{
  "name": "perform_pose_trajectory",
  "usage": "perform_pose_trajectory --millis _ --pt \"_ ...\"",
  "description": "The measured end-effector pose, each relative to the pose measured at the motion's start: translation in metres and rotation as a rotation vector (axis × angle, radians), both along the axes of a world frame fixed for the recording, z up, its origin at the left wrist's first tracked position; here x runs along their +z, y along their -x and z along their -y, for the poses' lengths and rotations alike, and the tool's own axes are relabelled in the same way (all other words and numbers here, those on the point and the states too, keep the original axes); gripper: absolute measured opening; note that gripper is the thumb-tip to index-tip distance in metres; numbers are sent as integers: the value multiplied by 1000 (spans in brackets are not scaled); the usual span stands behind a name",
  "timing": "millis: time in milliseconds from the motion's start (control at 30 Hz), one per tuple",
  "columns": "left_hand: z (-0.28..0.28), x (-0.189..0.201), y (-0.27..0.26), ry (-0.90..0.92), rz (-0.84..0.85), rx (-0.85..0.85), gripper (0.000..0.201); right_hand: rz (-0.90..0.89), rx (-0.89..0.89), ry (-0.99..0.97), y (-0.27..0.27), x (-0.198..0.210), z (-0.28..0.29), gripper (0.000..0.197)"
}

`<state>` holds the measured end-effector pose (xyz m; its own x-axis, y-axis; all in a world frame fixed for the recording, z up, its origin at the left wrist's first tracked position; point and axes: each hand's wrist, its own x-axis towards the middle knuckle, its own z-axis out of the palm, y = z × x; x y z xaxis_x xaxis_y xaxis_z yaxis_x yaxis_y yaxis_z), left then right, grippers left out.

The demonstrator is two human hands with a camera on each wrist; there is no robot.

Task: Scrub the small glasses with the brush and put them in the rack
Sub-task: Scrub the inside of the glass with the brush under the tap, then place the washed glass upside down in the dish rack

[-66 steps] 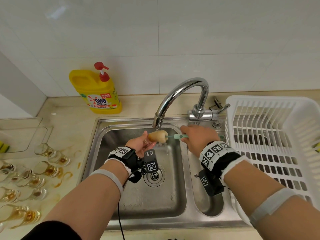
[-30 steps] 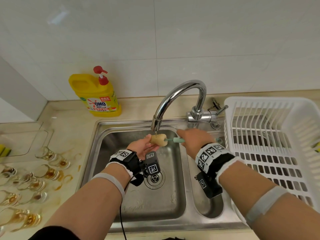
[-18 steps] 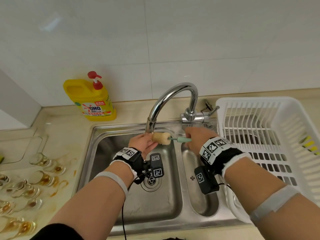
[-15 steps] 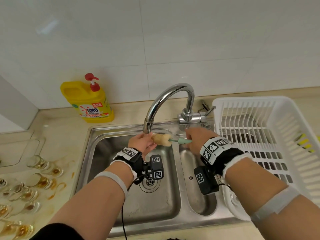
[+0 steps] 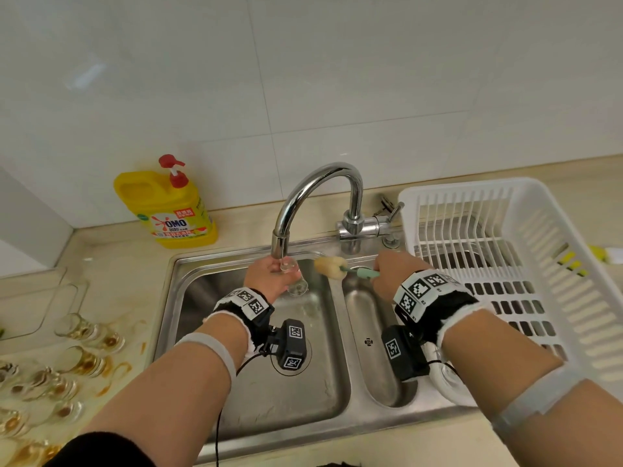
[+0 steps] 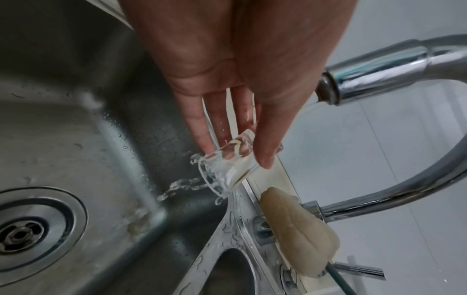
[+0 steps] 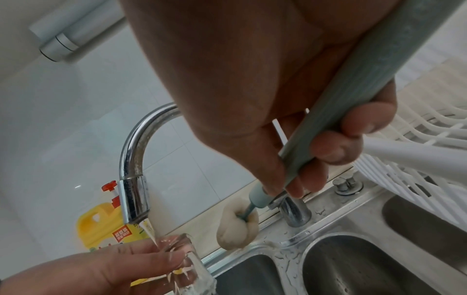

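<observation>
White glossy tiles back a beige counter holding a double steel sink. Under the curved chrome tap, the left hand pinches a clear small glass; at 3 o'clock the right hand grips the sponge-headed brush. A slatted white plastic rack sits farther right.

The dirty glasses on the counter run off the head view's left edge, so their number cannot be told. The rack is cut by the right edge, and a yellow thing behind its slats is too hidden to name. From the head view, the left hand covers much of the glass (clear, and hard to outline under the running water). The brush handle leaves the right wrist view's top edge. The soap bottle stands half behind the tap.
</observation>
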<state>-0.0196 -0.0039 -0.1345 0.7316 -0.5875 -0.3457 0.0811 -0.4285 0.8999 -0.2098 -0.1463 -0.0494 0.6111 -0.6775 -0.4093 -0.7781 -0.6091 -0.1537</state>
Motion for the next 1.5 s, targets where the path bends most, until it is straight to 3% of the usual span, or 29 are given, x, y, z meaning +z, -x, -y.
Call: perform_pose_trajectory --millis 167,267,433,533,833,900,967,1033,1100,1367,1500 --pt "-2 2 -2 15 2 -15 20 -8 -30 2 2 -5 -4 24" --pt "-4 4 -3 95 -241 58 26 11 -53 -18 5 -6 -6 21" --pt "-5 10 -4 145 -654 264 20 34 -79 -49 9 -7 -10 20" --pt "-5 4 -5 132 -656 235 40 35 -81 -63 11 -5 -16 20" --pt "-23 6 -12 125 -750 252 29 45 -63 -53 13 5 -29 24" --pt "-33 4 -17 138 -667 255 32 41 -60 -45 13 6 -31 24" --pt "-42 -3 -21 32 -379 151 22 32 -65 -37 13 7 -33 22" --pt "-49 -9 -22 -108 -54 -15 24 34 -70 -19 14 8 -34 19" --pt "-52 -8 -21 -193 163 -174 23 37 -76 2 17 9 -33 16" --pt "-27 19 24 -185 344 -452 27 51 -145 54 50 30 -10 16" --pt "4 50 63 -91 406 -558 37 129 -190 38 81 48 11 12"
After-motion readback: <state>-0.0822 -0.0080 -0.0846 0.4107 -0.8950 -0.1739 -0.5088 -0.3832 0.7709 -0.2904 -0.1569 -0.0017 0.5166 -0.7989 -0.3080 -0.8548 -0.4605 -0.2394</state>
